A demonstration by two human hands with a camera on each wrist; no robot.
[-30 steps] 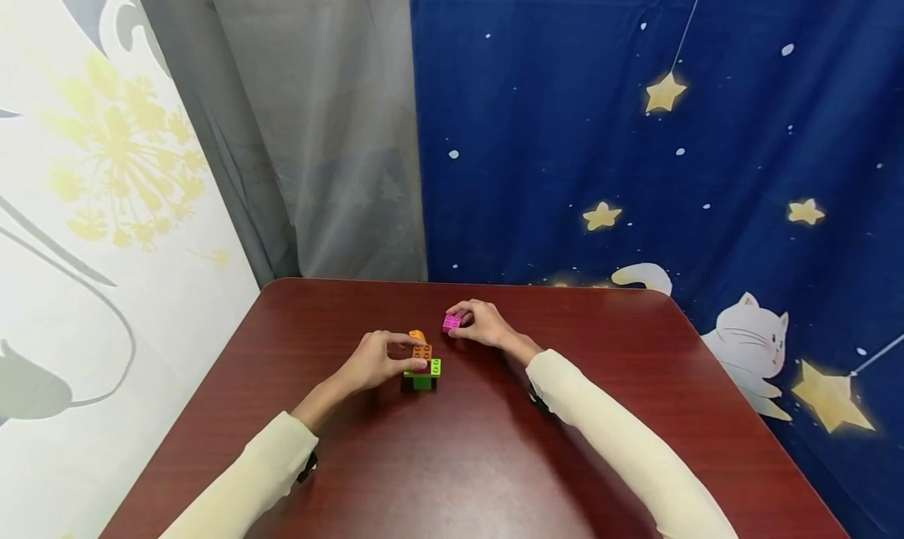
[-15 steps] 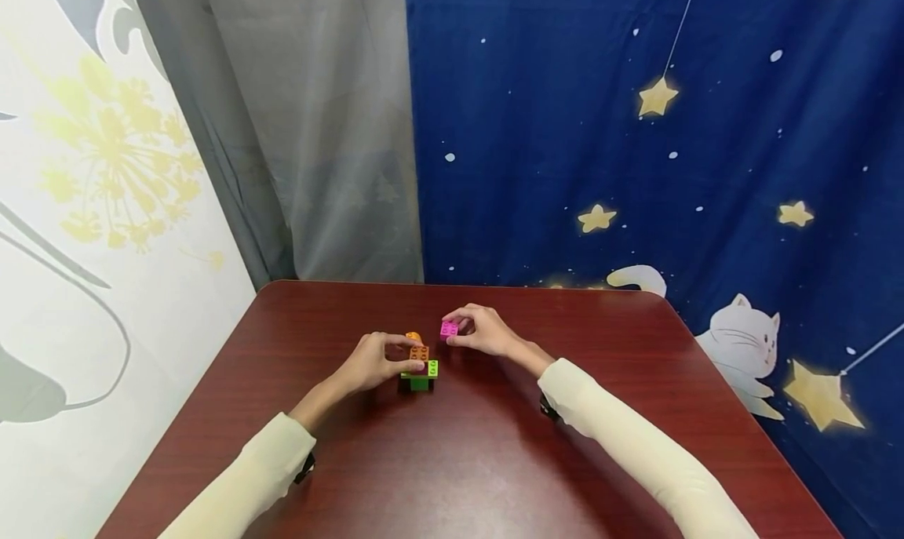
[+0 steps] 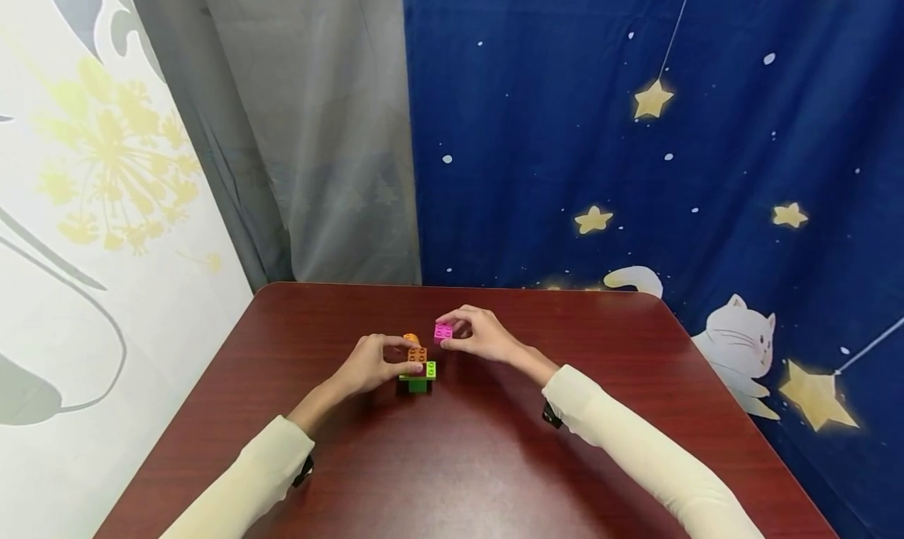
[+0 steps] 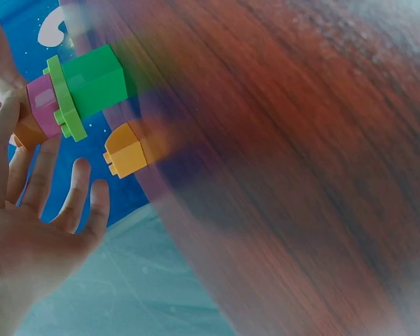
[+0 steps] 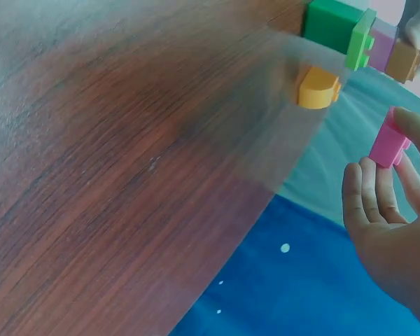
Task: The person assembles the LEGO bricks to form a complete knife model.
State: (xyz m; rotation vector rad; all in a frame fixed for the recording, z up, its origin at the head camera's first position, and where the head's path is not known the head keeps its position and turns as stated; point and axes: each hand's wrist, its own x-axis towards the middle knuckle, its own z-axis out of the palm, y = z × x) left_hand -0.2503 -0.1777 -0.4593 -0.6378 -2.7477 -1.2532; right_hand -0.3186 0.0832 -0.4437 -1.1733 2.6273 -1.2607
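My left hand pinches the orange brick at the top of a small stack. Below that brick, the left wrist view shows a purple brick, a lime green plate and a darker green block at the bottom. A pink brick is pinched between the thumb and fingers of my right hand, with its studs facing up. It is held behind and slightly right of the stack, apart from it. A yellow-orange brick with a rounded side stands on the table just behind the stack.
The dark red wooden table extends to a rounded far edge. Past that edge hang a grey curtain and a blue curtain with stars. A white patterned curtain lies along the left side.
My right hand has brought the pink brick a little left and toward me, closer to the stack. My left hand keeps its hold on the orange brick. The head view has shifted slightly.
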